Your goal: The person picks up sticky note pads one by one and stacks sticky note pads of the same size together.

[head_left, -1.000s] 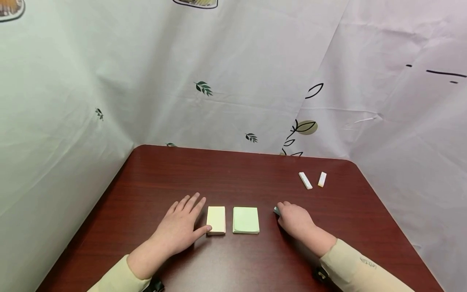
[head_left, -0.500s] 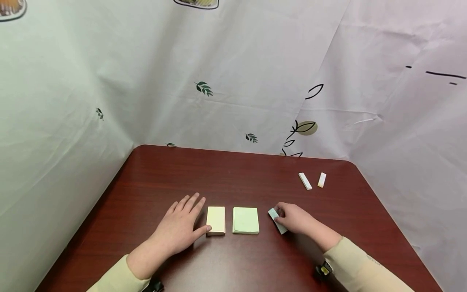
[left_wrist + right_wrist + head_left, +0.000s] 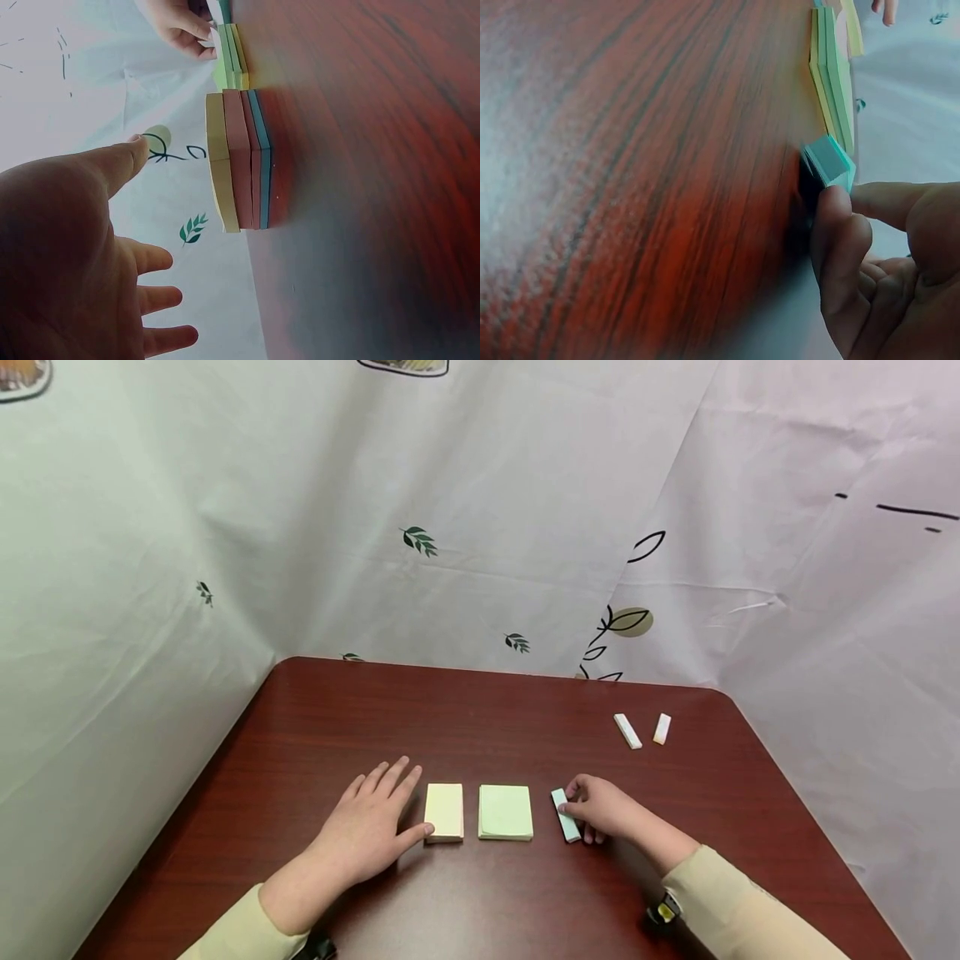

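Observation:
My right hand (image 3: 603, 806) pinches a narrow light-blue sticky note pad (image 3: 567, 820) at the right of the stacks. In the right wrist view that pad (image 3: 832, 159) sits low over the table, with thumb and fingers at its near end. Left of it lies a square stack of sticky notes (image 3: 506, 812), green on top with a yellow layer below. A narrower stack of sticky notes (image 3: 444, 810) has yellow on top, and the left wrist view shows pink and blue layers (image 3: 259, 161) under it. My left hand (image 3: 367, 835) lies with fingers spread, thumb tip at that stack's left edge.
Two small white strips, a left one (image 3: 627, 732) and a right one (image 3: 662, 729), lie near the back right of the dark red table (image 3: 450, 718). A white patterned cloth (image 3: 480, 527) hangs behind the table and along its sides.
My right hand has drawn back from over the blue pad, baring more of it. The pad has shifted left and turned closer in line with the stacks. My left hand has stayed put.

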Demonstrator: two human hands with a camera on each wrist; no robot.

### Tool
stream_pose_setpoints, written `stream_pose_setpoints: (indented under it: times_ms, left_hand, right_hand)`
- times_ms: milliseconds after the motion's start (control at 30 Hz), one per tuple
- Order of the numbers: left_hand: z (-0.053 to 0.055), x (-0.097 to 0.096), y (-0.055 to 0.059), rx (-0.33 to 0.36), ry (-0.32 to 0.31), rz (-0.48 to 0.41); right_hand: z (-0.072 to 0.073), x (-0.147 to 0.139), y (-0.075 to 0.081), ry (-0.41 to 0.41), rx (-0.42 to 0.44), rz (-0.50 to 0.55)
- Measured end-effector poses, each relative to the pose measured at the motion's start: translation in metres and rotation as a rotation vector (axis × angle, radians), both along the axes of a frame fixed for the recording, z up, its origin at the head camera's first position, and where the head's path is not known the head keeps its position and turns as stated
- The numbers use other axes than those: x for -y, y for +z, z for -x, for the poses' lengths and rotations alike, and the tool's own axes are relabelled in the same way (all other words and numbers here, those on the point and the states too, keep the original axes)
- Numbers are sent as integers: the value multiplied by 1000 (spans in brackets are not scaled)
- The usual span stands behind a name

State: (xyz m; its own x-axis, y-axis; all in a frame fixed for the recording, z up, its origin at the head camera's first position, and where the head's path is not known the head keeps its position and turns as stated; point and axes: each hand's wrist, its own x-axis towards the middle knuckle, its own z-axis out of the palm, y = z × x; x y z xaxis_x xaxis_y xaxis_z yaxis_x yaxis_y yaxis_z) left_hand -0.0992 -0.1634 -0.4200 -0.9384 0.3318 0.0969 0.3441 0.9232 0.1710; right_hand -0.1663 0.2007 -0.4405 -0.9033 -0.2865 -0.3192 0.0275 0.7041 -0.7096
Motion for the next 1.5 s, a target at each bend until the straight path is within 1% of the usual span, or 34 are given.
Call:
stream_pose_setpoints:
  times_ms: [233,500,967,1100,1167,1233,1333,1500]
  left_hand:
    - [0,-1,1,4,1,2]
    - [1,-1,1,4,1,6]
    - [2,-2,0,3,4,6]
    - [2,-2,0,5,4,-1]
    - [2,-2,0,8,4,-1]
    - [2,-2,0,12,4,-4]
    - [2,-1,1,15,8,-12]
    - [2,0,1,-2,10,-19]
  right_hand:
    - [-2,3,4,-26,-6,-31]
    - [-3,6,4,-33,-20,-42]
    - [-3,9,1,-52,-11,-7]
    - [-3,9,0,-60,-28,-7]
    - [-3,7,1,-69,-53,-18]
    - [-3,4,3,-73,-98,-35]
    - [-4,-2,8,-51,-205,-84]
    - [-8,-17,15,8,-411,-167]
